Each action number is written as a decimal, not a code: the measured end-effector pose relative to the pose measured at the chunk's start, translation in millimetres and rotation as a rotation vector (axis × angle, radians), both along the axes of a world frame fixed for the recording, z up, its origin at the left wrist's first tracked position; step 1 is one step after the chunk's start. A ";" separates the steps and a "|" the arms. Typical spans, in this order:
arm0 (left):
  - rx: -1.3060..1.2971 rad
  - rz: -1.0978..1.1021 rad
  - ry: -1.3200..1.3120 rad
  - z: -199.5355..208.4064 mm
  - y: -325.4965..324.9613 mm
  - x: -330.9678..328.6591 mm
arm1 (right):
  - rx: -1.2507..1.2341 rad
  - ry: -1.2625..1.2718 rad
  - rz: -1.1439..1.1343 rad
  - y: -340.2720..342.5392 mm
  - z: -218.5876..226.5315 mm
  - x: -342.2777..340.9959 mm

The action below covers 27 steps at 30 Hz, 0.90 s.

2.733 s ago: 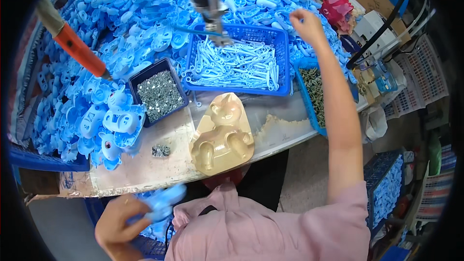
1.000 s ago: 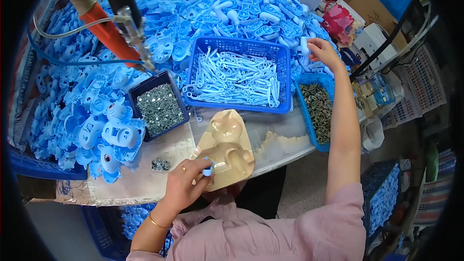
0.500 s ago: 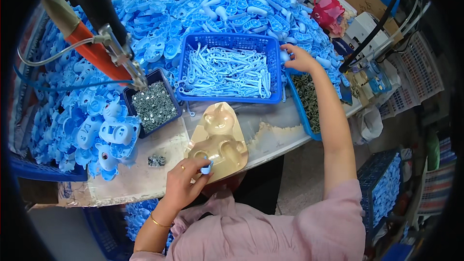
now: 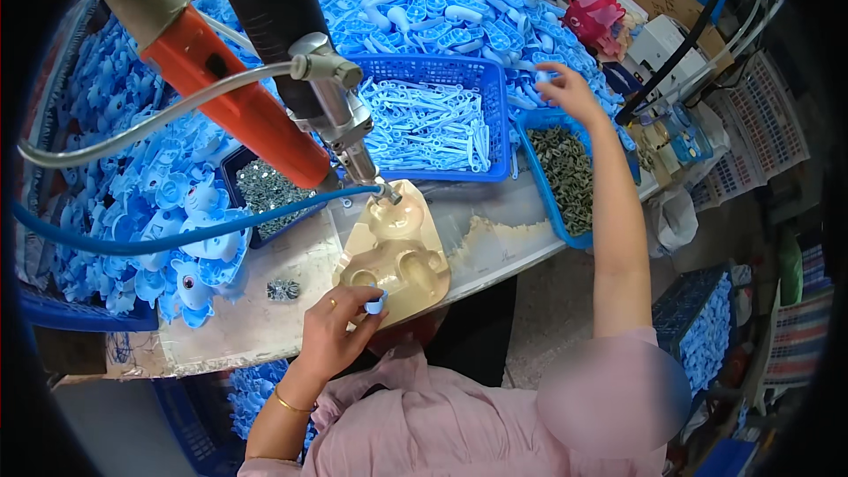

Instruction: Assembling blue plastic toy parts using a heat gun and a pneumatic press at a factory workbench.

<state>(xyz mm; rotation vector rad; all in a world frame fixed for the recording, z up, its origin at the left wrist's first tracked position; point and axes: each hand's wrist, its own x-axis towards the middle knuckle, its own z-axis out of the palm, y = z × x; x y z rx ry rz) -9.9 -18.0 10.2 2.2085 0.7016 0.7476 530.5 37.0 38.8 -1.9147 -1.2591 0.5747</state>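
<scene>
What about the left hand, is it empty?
No, the left hand pinches a small light-blue plastic part at the near side of the tan molded tray.

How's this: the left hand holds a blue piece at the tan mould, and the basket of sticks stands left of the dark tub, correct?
No: the basket of sticks stands right, not left, of the dark tub in the head view. The left hand holds a blue piece at the tan mould.

The mould (image 4: 395, 256) lies before the basket (image 4: 450, 176), left of the tray (image 4: 539, 184).
</scene>
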 end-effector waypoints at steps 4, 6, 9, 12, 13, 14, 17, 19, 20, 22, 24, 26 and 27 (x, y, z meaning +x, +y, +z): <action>-0.010 -0.003 -0.007 -1.8 -0.2 -0.3 | -0.080 -0.045 -0.209 -8.4 4.5 3.8; -0.022 -0.008 -0.002 -1.7 -0.1 0.9 | 0.088 -0.880 -0.345 -8.9 -4.3 -5.8; -0.033 -0.019 0.005 -2.0 -1.0 2.1 | 0.027 -0.710 0.018 1.0 -13.0 -17.5; 0.000 -0.034 0.007 -3.6 -0.2 2.2 | 0.005 -0.835 0.046 10.1 -28.4 -38.0; 0.031 -0.042 0.007 -3.9 0.5 1.9 | 0.045 -0.887 0.036 7.7 -28.7 -40.7; 0.030 -0.039 0.006 -1.8 1.1 1.1 | 0.046 -0.889 0.039 8.4 -27.7 -34.3; 0.060 -0.024 0.062 4.5 3.6 -3.8 | 0.235 -0.597 0.003 -7.4 -21.8 5.1; 0.241 -0.039 0.056 3.8 9.7 -14.0 | 0.273 -0.032 -0.018 -10.5 9.7 -44.6; 0.230 -0.024 0.060 2.0 11.8 -15.6 | 0.287 0.515 -0.077 -19.8 27.1 -68.2; 0.317 -0.043 0.135 -2.5 13.8 -15.7 | 0.155 0.540 0.082 -33.3 32.3 -92.0; 0.285 -0.059 0.194 -13.3 17.3 -18.5 | 0.010 0.581 0.257 -42.1 28.2 -125.8; 0.349 -0.130 0.135 -18.2 20.5 -18.6 | -0.100 0.444 0.612 -46.8 22.9 -175.8; 0.333 -0.112 0.158 -18.4 20.7 -19.5 | -0.155 0.371 0.680 -47.8 16.4 -197.1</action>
